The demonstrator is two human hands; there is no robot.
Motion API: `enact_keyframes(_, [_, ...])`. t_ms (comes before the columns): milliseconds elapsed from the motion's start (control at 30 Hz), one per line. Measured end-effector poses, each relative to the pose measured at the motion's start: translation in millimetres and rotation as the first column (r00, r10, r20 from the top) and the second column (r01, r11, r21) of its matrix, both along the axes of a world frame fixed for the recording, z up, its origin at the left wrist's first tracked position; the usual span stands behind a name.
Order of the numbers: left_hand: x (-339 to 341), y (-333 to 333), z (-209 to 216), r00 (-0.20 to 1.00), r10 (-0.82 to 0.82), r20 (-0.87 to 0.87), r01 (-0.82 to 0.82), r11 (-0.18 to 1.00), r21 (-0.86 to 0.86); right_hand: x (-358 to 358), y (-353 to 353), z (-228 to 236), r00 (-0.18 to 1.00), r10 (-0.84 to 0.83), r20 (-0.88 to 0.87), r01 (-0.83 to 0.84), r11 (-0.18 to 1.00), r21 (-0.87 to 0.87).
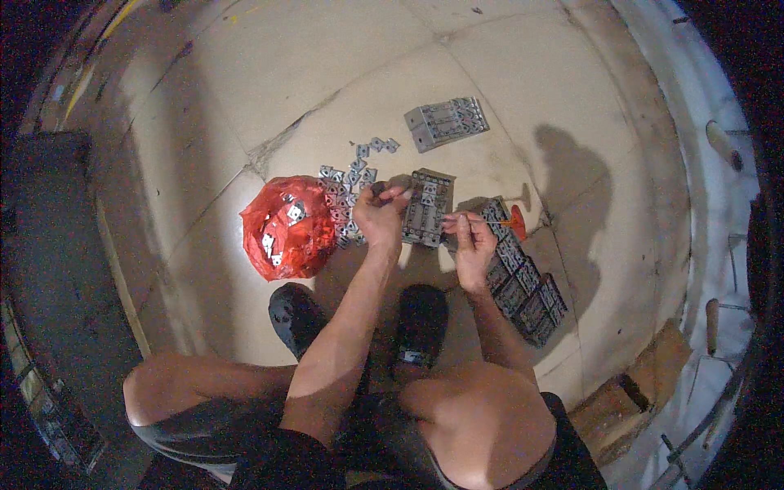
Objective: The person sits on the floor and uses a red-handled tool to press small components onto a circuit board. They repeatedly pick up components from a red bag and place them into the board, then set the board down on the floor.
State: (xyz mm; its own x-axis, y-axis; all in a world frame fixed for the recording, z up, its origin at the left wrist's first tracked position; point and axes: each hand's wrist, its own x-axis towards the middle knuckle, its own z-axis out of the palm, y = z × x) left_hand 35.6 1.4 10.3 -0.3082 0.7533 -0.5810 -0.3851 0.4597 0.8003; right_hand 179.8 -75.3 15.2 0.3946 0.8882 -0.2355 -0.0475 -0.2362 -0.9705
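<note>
My left hand (pixel 378 218) is closed, its fingertips together at the left edge of a grey metal block (pixel 425 214) with rows of fittings. What it pinches, if anything, is too small to make out. At the block's right side, my right hand (pixel 472 245) grips the thin shaft of a T-handled driver (pixel 516 222), whose orange-red handle points right. Small flat metal plates with holes (pixel 336 189) lie loosely in rows beside my left hand. Further left, an open red plastic bag (pixel 290 229) holds more such plates.
Several similar metal blocks (pixel 527 290) stand in a row at my right. Another grey block (pixel 446 122) lies further off on the tiled floor (pixel 343 73). My dark shoes (pixel 422 322) are close below the block. A brown cardboard piece (pixel 629 392) lies at lower right.
</note>
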Motion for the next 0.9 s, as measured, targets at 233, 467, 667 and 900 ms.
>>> enact_keyframes(233, [9, 5, -12, 0.958, -0.131, -0.255, 0.119, 0.991, -0.061, -3, 5, -8, 1.0, 0.029, -0.004, -0.029, 0.999, 0.025])
enact_keyframes(467, [16, 5, -16, 0.963, -0.036, -0.266, 0.035, 0.999, -0.006, -3, 8, -15, 0.998, 0.047, 0.051, -0.048, 0.999, 0.017])
enact_keyframes(667, [11, 0, -23, 0.908, -0.105, -0.405, 0.099, 0.994, -0.037, -3, 10, -16, 0.998, 0.045, 0.04, -0.046, 0.998, 0.032])
enact_keyframes(900, [25, 1, -12, 0.904, -0.061, -0.423, 0.036, 0.997, -0.065, -4, 12, -10, 0.999, 0.039, 0.028, -0.041, 0.996, 0.073])
